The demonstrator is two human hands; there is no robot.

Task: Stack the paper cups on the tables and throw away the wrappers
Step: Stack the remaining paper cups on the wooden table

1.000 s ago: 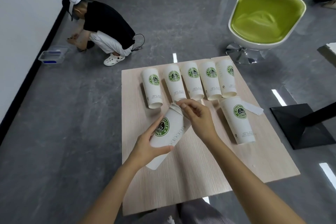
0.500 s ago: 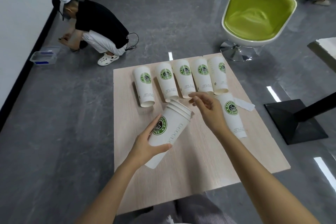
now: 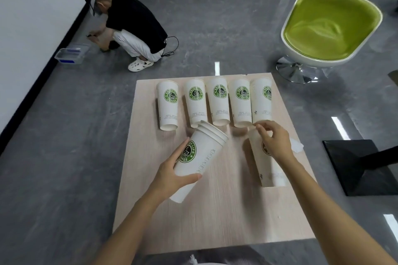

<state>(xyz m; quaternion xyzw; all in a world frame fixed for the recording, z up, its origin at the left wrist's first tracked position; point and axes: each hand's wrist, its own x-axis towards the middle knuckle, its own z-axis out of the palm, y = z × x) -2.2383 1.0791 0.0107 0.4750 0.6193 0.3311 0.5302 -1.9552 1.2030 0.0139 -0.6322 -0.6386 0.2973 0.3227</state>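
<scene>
The left hand (image 3: 172, 176) grips a stack of nested white paper cups with a green round logo (image 3: 200, 157) around its middle, thumb on the near side. The stack is tilted. Its long axis goes from near-left to far-right, with the rims pointing far-right and the base pointing near-left, above the light wooden square surface (image 3: 215, 221).

Beyond it a row of five same white paper cups (image 3: 217, 101) lies side by side. Each long axis runs far to near, with the rims at the far edge of the surface and the bases toward the near side. The rightmost one is close to the far right corner.

One more single white paper cup (image 3: 267, 170) lies to the right of the stack, also rim far and base near. The right hand (image 3: 273, 142) is over its far end with fingers curled, thumb and forefinger close together at the rim. The blur does not let me tell if they already pinch it. A small whitish wrapper piece (image 3: 297, 146) lies just right of this hand, not far from the right edge.

Between the stack and the near edge there is bare wood. On the grey floor stand a white egg-shaped chair with green lining (image 3: 331, 26) at far right and a black square base plate (image 3: 355, 165) at right. A crouching person in a black top (image 3: 135, 28) is at far left.
</scene>
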